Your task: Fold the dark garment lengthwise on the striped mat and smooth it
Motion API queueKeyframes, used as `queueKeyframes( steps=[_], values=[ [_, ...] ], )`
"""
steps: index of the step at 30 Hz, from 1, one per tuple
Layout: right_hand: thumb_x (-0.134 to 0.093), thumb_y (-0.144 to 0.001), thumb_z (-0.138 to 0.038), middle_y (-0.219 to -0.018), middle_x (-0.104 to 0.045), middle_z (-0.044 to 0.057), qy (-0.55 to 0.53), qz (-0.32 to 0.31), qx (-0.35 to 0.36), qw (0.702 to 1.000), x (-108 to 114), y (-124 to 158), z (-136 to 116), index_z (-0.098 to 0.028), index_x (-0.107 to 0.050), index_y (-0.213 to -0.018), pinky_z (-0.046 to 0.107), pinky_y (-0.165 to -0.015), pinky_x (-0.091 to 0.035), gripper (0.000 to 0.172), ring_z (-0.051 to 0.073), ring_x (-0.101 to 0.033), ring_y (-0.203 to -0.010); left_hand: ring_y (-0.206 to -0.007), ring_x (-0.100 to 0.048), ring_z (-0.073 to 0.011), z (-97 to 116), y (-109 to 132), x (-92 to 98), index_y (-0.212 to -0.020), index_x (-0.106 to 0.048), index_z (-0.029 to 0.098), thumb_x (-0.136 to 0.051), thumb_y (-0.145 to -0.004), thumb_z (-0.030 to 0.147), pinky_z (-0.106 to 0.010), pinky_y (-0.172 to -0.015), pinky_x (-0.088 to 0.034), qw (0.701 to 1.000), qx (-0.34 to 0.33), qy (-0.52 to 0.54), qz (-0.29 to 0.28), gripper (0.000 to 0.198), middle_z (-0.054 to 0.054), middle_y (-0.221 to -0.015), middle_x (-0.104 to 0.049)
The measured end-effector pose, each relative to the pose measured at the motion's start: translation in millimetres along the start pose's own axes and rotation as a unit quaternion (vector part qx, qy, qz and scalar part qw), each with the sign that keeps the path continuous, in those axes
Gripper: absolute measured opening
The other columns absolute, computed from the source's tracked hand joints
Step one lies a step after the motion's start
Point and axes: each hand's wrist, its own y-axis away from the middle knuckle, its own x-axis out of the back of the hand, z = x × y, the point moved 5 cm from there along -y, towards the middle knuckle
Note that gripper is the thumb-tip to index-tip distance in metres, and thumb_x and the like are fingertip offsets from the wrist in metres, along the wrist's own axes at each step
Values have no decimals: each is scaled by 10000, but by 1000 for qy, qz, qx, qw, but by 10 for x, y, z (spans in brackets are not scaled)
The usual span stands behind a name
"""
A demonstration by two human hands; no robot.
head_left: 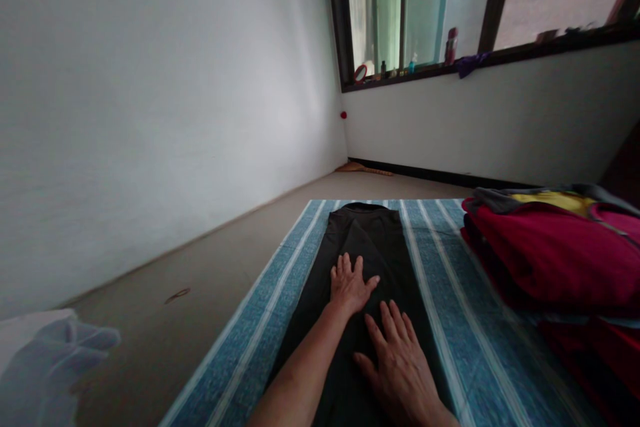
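Note:
A long black garment (367, 240) lies stretched out flat along a blue striped mat (440, 260). My left hand (350, 283) rests flat on the middle of the garment, fingers spread and pointing away from me. My right hand (400, 363) lies flat on the same cloth, closer to me and a little to the right, fingers apart. Neither hand holds anything.
A pile of folded red and maroon clothes (555, 253) with a yellow and grey piece on top sits on the mat's right side. Pale cloth (45, 360) lies at the lower left on the bare floor (200, 273). A window sill (415, 70) holds small bottles.

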Motion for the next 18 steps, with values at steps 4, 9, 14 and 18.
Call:
queueKeyframes(
  steps=[4, 9, 14, 18],
  values=[
    [-452, -864, -600, -1512, -288, 104, -19, 23, -13, 999, -42, -6, 45, -224, -456, -1403, 539, -1131, -187, 657, 348, -159, -1408, -1416, -190, -320, 81, -188, 88, -1408, -397, 148, -275, -922, 569, -480, -1115, -211, 999, 9, -12, 47, 655, -185, -1516, -272],
    [-420, -848, -666, -1515, -275, 95, -28, 27, -18, 999, -106, -11, 72, -250, -450, -1405, 545, -1132, -181, 695, 352, -154, -1408, -1430, -128, -321, 176, -581, 100, -1433, -348, 120, -281, -891, 618, -503, -1121, -174, 1000, 16, -6, 20, 740, -187, -1535, -211],
    [-416, -827, -701, -1508, -264, 114, -26, 7, -28, 999, -167, -41, 89, -249, -456, -1398, 554, -1132, -173, 730, 362, -148, -1401, -1437, -73, -318, 167, -838, 81, -1480, -240, 134, -283, -861, 666, -515, -1130, -140, 999, 22, 20, -33, 817, -161, -1561, -102],
    [-410, -814, -723, -1507, -243, 127, -29, -13, -27, 999, -186, -79, 94, -247, -445, -1402, 562, -1132, -165, 757, 360, -129, -1397, -1433, -79, -340, 156, -892, 25, -1487, -215, 123, -261, -861, 682, -534, -1130, -128, 998, 40, 23, -50, 841, -182, -1556, -106]
  ],
)
